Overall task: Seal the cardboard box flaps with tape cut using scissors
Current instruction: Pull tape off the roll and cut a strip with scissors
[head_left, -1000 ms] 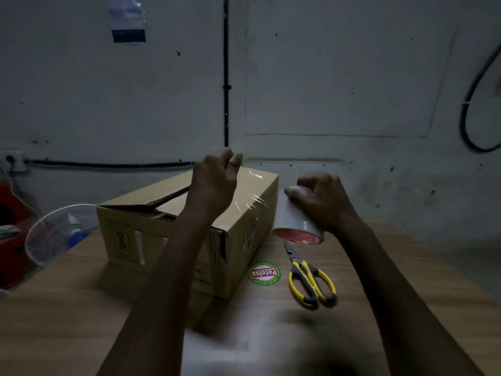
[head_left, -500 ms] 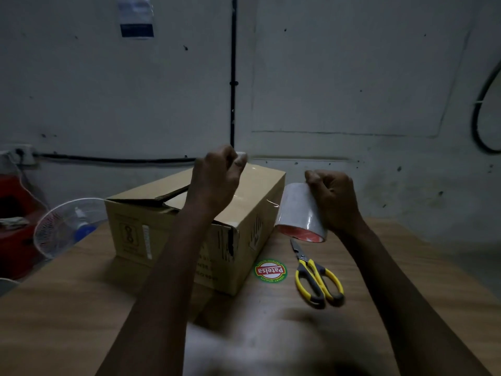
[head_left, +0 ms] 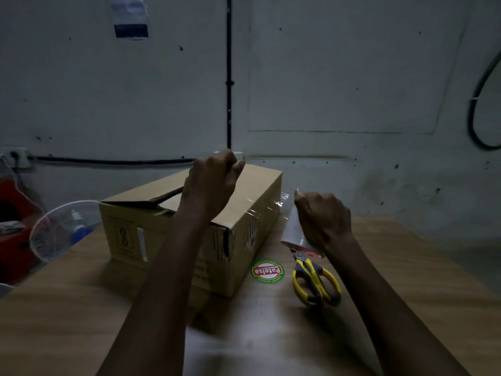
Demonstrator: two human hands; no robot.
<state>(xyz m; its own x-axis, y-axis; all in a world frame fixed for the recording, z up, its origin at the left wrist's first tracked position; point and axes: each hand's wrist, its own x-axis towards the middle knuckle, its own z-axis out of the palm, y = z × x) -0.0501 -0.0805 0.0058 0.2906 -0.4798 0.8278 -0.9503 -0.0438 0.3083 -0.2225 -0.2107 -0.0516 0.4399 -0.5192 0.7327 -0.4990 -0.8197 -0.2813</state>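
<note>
Over the box (head_left: 257, 185), left fingers (head_left: 231, 163) pinch tape (head_left: 280, 203); right fingers (head_left: 311, 203) grip the roll (head_left: 294, 232).

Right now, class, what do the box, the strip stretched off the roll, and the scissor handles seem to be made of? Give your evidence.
Box: matt brown cardboard, folded flaps, printed marks. Strip: clear glossy plastic film, shown by wrinkled glints. Scissor handles: probably moulded plastic, yellow and dark, faintly shiny.

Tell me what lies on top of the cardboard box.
Over it, the left hand pinches clear tape stretched to the roll. One flap stands ajar; the inside is hidden.
</note>
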